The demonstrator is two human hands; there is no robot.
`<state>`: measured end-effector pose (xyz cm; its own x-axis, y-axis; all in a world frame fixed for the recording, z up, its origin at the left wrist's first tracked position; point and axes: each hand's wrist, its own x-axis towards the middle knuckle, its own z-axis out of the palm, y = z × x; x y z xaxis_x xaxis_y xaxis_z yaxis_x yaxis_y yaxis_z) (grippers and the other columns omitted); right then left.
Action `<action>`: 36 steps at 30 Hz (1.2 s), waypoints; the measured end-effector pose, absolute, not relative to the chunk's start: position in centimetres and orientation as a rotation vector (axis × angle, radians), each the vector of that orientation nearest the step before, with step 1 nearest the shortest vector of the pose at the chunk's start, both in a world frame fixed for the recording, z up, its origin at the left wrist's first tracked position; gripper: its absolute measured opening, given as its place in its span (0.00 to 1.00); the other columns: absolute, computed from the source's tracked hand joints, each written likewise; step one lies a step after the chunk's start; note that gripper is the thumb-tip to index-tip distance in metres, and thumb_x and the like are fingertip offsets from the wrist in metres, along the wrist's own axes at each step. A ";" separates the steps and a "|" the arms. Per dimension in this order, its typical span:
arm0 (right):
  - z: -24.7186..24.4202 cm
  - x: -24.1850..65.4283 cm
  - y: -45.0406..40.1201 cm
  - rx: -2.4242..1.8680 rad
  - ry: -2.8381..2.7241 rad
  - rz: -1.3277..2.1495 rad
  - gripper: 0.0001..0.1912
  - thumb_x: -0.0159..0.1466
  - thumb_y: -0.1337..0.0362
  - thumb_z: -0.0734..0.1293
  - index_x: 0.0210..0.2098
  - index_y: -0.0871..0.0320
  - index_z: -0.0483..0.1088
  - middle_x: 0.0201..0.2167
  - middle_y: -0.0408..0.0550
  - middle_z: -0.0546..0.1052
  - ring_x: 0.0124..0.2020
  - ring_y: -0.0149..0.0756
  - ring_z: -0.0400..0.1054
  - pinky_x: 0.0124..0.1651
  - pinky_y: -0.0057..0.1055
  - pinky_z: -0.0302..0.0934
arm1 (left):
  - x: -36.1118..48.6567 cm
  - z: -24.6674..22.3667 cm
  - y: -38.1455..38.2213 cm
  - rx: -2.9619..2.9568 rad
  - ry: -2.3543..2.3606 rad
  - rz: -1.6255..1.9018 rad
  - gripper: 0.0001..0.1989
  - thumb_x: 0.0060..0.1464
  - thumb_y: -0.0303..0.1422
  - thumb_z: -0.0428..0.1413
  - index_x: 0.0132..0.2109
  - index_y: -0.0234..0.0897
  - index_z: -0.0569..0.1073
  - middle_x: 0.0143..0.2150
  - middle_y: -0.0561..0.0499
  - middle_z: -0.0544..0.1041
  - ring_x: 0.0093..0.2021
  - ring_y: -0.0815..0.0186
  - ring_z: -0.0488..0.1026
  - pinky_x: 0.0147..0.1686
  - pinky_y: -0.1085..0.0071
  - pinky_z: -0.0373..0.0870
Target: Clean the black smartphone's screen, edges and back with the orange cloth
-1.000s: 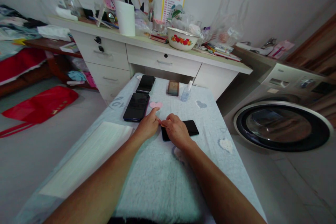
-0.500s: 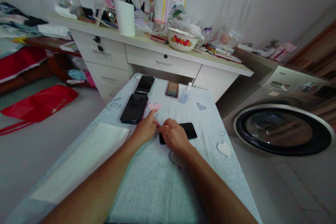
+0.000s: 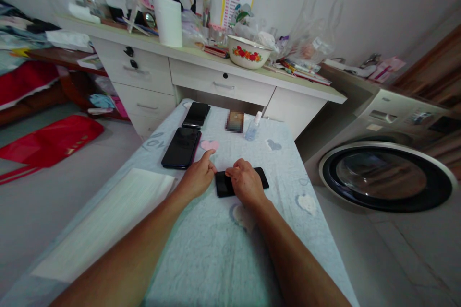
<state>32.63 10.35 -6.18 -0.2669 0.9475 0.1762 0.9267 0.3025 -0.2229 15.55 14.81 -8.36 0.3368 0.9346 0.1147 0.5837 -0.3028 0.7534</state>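
A black smartphone (image 3: 224, 185) lies flat on the cloth-covered table, its dark face up. My left hand (image 3: 200, 175) is at its left end, one finger stretched out above and the others curled against the phone's edge. My right hand (image 3: 248, 183) lies over the middle of the phone with the fingers bent and pinched together; anything between them is hidden. Left of my hands is a larger black device (image 3: 181, 147) with a reddish edge, and behind it another black device (image 3: 196, 114). A clear spray bottle (image 3: 253, 127) with a white cap stands farther back.
A pale flat sheet (image 3: 108, 223) lies along the table's left side. A small pixelated item (image 3: 235, 122) is near the bottle. Beyond the table is a white drawer desk (image 3: 137, 84) bearing a floral bowl (image 3: 248, 53). A washing machine (image 3: 382, 105) stands to the right.
My right hand has slid rightward along the phone, away from my left hand, uncovering more of the phone's left part. My left hand stays at the phone's end.
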 end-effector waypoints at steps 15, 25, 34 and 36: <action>-6.1 31.2 10.4 -1.637 -2.348 0.107 0.13 0.66 0.67 0.59 0.42 0.53 0.75 0.39 0.49 0.69 0.41 0.36 0.61 0.41 0.29 0.55 | 15.6 -8.1 14.6 2.022 1.358 0.700 0.29 0.51 0.22 0.45 0.62 0.31 0.55 0.36 0.48 0.77 0.40 0.62 0.74 0.44 0.68 0.66; -5.9 33.7 10.5 -1.810 -2.248 0.063 0.12 0.67 0.65 0.59 0.40 0.54 0.76 0.38 0.50 0.69 0.40 0.37 0.62 0.40 0.30 0.55 | 15.7 -7.9 14.4 2.032 1.342 0.700 0.28 0.53 0.22 0.45 0.62 0.29 0.55 0.36 0.48 0.77 0.39 0.62 0.73 0.43 0.68 0.65; -5.6 36.1 10.3 -1.925 -2.158 0.091 0.13 0.67 0.66 0.59 0.41 0.55 0.76 0.38 0.49 0.70 0.41 0.35 0.63 0.42 0.28 0.55 | 15.8 -7.7 14.4 2.059 1.350 0.652 0.28 0.51 0.21 0.47 0.60 0.33 0.58 0.35 0.51 0.76 0.38 0.64 0.73 0.39 0.71 0.64; -5.5 36.7 10.3 -1.952 -2.129 0.074 0.13 0.67 0.65 0.59 0.40 0.54 0.76 0.37 0.49 0.70 0.41 0.35 0.64 0.42 0.28 0.55 | 15.8 -7.7 14.5 2.078 1.343 0.635 0.26 0.51 0.21 0.47 0.58 0.34 0.61 0.35 0.51 0.75 0.37 0.65 0.73 0.38 0.72 0.64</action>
